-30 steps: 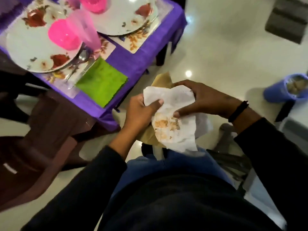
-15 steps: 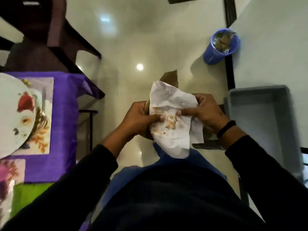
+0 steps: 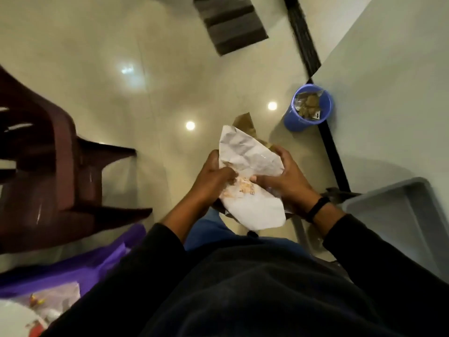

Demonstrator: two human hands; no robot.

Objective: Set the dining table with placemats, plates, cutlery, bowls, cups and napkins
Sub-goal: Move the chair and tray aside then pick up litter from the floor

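Hands point(image 3: 252, 178) around upright white napkin point(image 3: 252, 166)

Two hands: the left hand point(image 3: 213, 176) and the right hand point(image 3: 286, 176). One crumpled white paper napkin point(image 3: 250, 176), with one brown paper piece point(image 3: 245, 122) behind it. One blue bin point(image 3: 308, 113). One dark brown plastic chair point(image 3: 48, 171). One grey tray point(image 3: 398, 215). One purple cloth point(image 3: 73, 271) on the worktop, one placemat point(image 3: 56, 297), and one plate point(image 3: 14, 322), partly seen. One striped floor mat point(image 3: 230, 23).
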